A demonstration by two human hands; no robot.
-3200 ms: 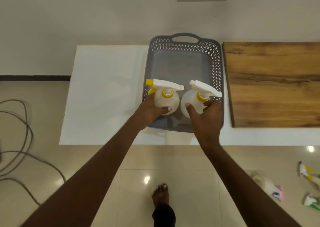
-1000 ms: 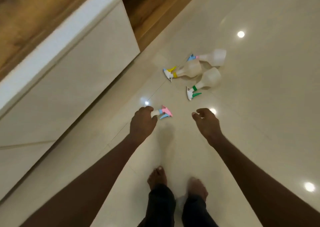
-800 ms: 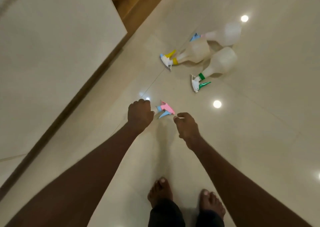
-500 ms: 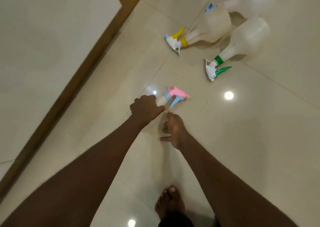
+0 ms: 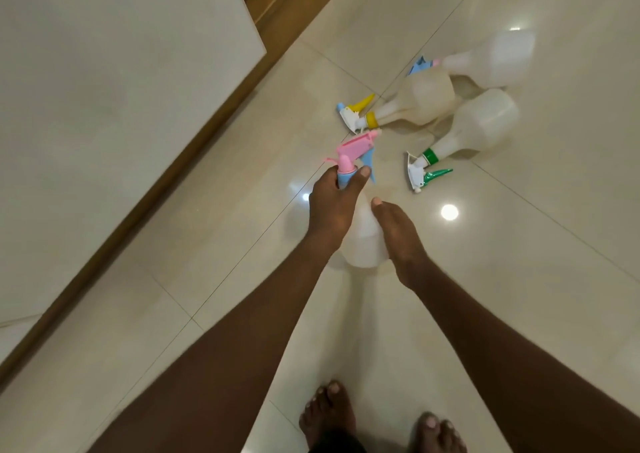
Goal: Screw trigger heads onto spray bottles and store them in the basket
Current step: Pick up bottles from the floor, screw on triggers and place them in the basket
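Note:
My left hand (image 5: 332, 206) grips the blue collar of a pink trigger head (image 5: 114, 147) on a translucent white spray bottle (image 5: 363, 241), lifted off the floor. My right hand (image 5: 398, 234) holds the bottle's body from the right. Three more spray bottles lie on the tiled floor beyond: one with a yellow trigger (image 5: 415, 102), one with a green trigger (image 5: 474, 130), and one with a blue and pink head (image 5: 491, 57) farthest back. The basket is out of view.
A white table side panel (image 5: 114, 106) with a wooden base strip (image 5: 156, 189) fills the left. My bare feet (image 5: 377, 421) stand at the bottom edge. Glossy cream floor tiles (image 5: 519, 279) spread to the right.
I turned from the basket on the table to the floor, reached down, and both hands have picked up the pink-headed bottle and lifted it toward me.

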